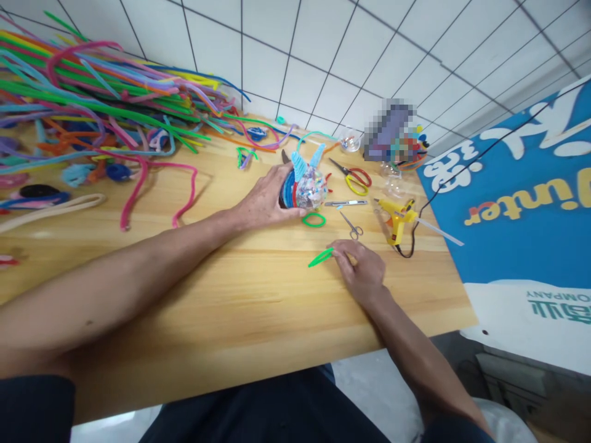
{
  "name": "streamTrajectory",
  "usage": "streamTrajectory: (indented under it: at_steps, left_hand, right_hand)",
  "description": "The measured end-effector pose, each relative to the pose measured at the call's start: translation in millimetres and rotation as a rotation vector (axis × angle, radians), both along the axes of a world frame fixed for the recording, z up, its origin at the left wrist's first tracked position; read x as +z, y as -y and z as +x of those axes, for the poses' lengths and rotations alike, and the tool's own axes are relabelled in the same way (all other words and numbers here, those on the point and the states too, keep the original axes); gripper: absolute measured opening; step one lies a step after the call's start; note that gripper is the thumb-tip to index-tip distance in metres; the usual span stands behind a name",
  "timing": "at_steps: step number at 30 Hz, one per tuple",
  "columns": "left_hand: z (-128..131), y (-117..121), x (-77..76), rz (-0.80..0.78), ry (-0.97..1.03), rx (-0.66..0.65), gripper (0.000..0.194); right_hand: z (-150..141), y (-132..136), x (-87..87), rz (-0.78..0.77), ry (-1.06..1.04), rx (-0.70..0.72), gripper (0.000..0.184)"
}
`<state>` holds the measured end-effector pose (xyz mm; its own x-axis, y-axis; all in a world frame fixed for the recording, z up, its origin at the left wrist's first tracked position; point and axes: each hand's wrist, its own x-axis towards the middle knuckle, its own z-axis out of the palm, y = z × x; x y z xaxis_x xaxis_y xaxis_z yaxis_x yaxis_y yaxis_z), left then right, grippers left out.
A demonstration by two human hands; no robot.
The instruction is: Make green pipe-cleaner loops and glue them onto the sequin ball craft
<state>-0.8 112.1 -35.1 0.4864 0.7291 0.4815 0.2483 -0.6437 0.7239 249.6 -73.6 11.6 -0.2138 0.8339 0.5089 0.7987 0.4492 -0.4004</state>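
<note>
My left hand (268, 200) is wrapped around a small craft figure (305, 184) made of blue and red pipe cleaners with a glittery clear ball and light-blue ears; it rests on the wooden table (231, 307). My right hand (362, 267) lies on the table nearer me, its fingers pinching a short bent green pipe cleaner piece (320, 258). A green pipe cleaner ring (314, 219) lies between the two hands.
A big heap of coloured pipe cleaners (92, 92) covers the table's far left. Red-and-yellow scissors (355, 178), a craft knife (346, 203), small scissors (353, 227) and a yellow glue gun (396, 218) lie at the right. A blue banner (521, 203) stands past the right edge.
</note>
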Motion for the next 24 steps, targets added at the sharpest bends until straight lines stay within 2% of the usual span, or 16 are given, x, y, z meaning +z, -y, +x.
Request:
streamTrajectory:
  at_steps: [2, 6, 11, 17, 24]
  left_hand:
    - [0.4, -0.7, -1.0, -0.004, 0.004, -0.003, 0.108]
    - [1.2, -1.3, -2.0, -0.013, 0.019, -0.006, 0.108]
    - [1.0, -1.6, -2.3, -0.001, 0.029, -0.013, 0.110]
    - [-1.0, 0.3, 1.8, -0.016, -0.020, 0.010, 0.107]
    - [-0.4, 1.0, 3.0, 0.001, -0.035, 0.013, 0.108]
  right_hand:
    - [2.0, 4.6, -1.0, 0.052, 0.052, 0.025, 0.014]
    - [1.1, 9.2, 2.8, 0.115, 0.054, -0.014, 0.014]
    - [-6.2, 9.4, 10.3, 0.230, 0.008, 0.101, 0.025]
    - [-4.9, 14.1, 6.7, 0.282, 0.099, 0.172, 0.034]
    - [-2.8, 15.4, 5.3, 0.275, 0.092, 0.193, 0.045]
